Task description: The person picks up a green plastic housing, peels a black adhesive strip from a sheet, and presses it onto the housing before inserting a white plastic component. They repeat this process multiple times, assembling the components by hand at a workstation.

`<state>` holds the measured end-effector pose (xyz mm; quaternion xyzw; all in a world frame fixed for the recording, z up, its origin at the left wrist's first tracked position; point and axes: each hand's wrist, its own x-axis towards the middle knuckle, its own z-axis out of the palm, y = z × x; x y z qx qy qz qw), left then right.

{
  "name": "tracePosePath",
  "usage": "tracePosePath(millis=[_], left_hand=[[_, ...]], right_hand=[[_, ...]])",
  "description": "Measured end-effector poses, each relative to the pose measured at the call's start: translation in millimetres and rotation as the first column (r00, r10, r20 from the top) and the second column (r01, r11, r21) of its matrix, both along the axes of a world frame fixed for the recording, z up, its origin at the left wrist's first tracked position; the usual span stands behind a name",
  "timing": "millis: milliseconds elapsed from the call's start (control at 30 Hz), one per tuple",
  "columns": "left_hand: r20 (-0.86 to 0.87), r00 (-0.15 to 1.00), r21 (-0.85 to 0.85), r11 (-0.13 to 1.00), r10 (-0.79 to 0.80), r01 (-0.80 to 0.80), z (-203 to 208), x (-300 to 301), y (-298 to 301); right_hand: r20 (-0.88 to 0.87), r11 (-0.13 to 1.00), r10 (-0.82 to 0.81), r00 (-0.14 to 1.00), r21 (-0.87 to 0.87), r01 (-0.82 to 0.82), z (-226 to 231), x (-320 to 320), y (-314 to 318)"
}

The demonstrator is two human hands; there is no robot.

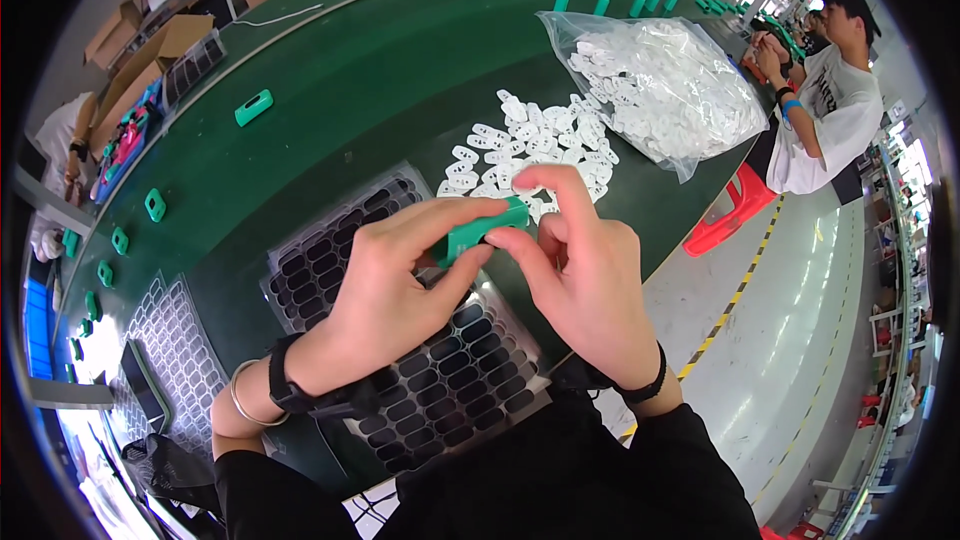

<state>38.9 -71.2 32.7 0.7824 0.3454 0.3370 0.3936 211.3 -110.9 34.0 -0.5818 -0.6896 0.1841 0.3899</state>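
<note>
Between my hands is a small green plastic casing (474, 230), held above the table. My left hand (395, 265) pinches it from the left, thumb below and fingers along the top. At its right end, my right hand (578, 265) has its thumb against the casing, while the index finger arches above, clear of it. Anything small under that thumb is hidden. Sheets of dark oval pieces (440, 380) lie beneath my hands. Just beyond them, a loose heap of white oval pieces (540, 140) is spread on the green table (400, 70).
A clear bag of white pieces (670, 90) stands at the right edge. Green casings (254, 108) are spaced along the table's left and far sides. An empty-looking clear tray (175, 340) sits at left. A person (825, 110) works at right beside a red stool (735, 210).
</note>
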Motion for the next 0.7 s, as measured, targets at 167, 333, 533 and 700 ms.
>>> tracePosePath(millis=[167, 333, 533, 700], left_hand=[[0.239, 0.969, -0.148, 0.984, -0.062, 0.100, -5, 3, 2], [0.104, 0.993, -0.164, 0.984, -0.055, 0.072, -16, 11, -21], [-0.166, 0.977, 0.298, 0.938, -0.133, 0.178, -3, 8, -26], [-0.602, 0.784, 0.134, 0.948, -0.153, 0.288, 12, -3, -21]], right_hand=[[-0.385, 0.947, 0.240, 0.891, -0.108, -0.302, -14, 16, 1], [-0.509, 0.957, 0.190, 0.839, -0.096, -0.275, -40, 21, -14], [-0.313, 0.810, 0.424, 0.850, -0.288, -0.511, -31, 47, -4], [0.223, 0.928, 0.364, 0.904, -0.164, -0.333, -31, 75, 36]])
